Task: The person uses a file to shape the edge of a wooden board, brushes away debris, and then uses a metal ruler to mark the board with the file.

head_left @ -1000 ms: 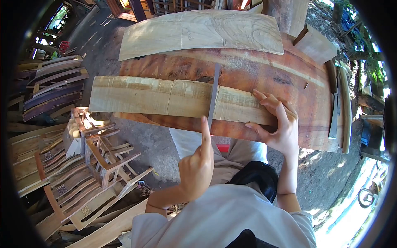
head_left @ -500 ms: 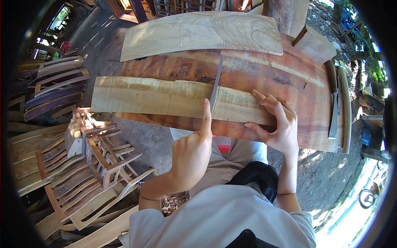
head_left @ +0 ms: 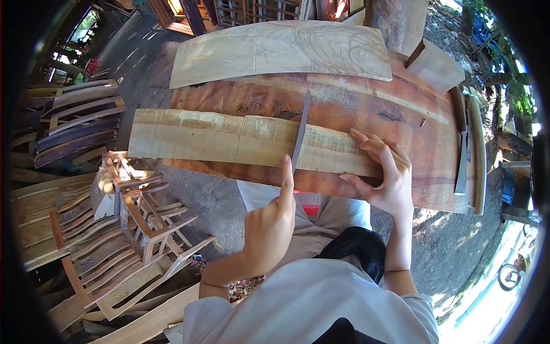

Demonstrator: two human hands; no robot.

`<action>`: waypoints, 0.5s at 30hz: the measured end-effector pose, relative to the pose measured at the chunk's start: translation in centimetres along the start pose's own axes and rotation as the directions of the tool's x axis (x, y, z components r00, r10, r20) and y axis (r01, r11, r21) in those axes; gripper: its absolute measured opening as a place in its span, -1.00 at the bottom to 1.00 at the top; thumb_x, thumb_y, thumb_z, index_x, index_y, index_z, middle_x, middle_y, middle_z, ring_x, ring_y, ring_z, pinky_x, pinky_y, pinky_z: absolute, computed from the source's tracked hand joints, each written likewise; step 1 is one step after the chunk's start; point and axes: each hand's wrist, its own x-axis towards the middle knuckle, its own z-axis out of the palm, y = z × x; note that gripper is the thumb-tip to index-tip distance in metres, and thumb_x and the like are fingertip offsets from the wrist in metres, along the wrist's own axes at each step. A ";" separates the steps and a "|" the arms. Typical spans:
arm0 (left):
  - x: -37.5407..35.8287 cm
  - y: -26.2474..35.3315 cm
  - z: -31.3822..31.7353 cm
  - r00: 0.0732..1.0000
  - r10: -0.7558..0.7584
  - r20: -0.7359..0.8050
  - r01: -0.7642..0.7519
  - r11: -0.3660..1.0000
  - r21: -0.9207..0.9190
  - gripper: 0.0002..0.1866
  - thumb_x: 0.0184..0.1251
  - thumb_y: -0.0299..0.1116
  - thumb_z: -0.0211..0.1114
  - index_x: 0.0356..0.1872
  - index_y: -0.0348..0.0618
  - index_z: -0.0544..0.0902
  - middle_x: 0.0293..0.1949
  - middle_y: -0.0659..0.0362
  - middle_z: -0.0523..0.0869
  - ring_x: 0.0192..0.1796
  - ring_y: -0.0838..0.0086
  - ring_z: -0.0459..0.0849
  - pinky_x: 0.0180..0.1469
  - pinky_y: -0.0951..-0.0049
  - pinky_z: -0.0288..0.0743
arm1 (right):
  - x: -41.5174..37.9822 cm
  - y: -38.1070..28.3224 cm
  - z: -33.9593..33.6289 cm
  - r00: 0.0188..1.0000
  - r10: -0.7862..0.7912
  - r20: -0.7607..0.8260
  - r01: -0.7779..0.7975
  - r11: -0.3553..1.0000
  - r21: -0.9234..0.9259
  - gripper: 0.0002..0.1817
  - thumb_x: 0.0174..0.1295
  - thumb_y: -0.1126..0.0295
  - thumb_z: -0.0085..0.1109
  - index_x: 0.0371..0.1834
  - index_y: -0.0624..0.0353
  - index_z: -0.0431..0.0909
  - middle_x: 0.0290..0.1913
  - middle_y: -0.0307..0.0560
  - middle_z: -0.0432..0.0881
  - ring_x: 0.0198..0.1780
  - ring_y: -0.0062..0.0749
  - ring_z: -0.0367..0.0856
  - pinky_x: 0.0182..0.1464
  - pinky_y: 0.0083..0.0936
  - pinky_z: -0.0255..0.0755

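Observation:
A long, narrow dark metal file (head_left: pixel 302 129) lies crosswise over a pale wooden board (head_left: pixel 189 135). My left hand (head_left: pixel 268 235) is closed at the near end of the file, index finger stretched along it; the handle is hidden in the fist. At the board's right end, my right hand (head_left: pixel 387 169) grips it, thumb at the near edge and fingers on top. A pencil-like line crosses the board left of the file. Beneath the board is a reddish-brown wooden slab (head_left: pixel 344 103).
A wider curved board (head_left: pixel 281 51) lies at the slab's far side. Along the right edge rest a chisel-like tool (head_left: pixel 462 163) and a wooden strip (head_left: pixel 476 155). Chair frames (head_left: pixel 143 218) and stacked wooden parts (head_left: pixel 74 126) fill the left. A small wood piece (head_left: pixel 438 66) stands at the far right.
My left hand and the file have slid toward my body across the board. My right hand keeps its hold on the board's right end. The view has shifted slightly.

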 end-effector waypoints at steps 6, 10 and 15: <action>0.8 1.1 0.2 0.997 -0.073 0.002 0.073 0.996 0.046 -0.26 0.40 -0.55 0.26 0.61 -0.22 0.29 -0.75 0.16 0.46 -0.77 0.35 0.46 -0.63 0.29 0.35 | 0.0 0.1 0.1 1.000 -0.024 -0.010 0.024 1.000 -0.005 -0.35 -0.11 0.24 0.67 0.08 0.16 0.59 0.20 -0.13 0.77 0.11 -0.16 0.77 0.18 -0.26 0.57; -2.8 1.9 -0.2 0.994 -0.108 -0.014 0.109 0.989 0.098 -0.23 0.36 -0.58 0.26 0.62 -0.21 0.28 -0.76 0.19 0.44 -0.78 0.42 0.43 -0.66 0.32 0.30 | -0.1 -0.1 -0.3 1.000 0.011 0.022 -0.011 1.000 -0.018 -0.34 -0.11 0.23 0.67 0.09 0.17 0.59 0.21 -0.12 0.77 0.12 -0.16 0.77 0.18 -0.26 0.56; -1.3 1.7 0.3 0.995 -0.099 0.004 0.098 0.990 0.104 -0.19 0.31 -0.61 0.26 0.63 -0.24 0.25 -0.76 0.21 0.42 -0.77 0.45 0.41 -0.66 0.34 0.30 | -0.1 0.1 0.0 1.000 -0.025 0.010 0.025 1.000 -0.001 -0.34 -0.11 0.22 0.67 0.09 0.18 0.60 0.20 -0.10 0.77 0.12 -0.14 0.77 0.17 -0.26 0.56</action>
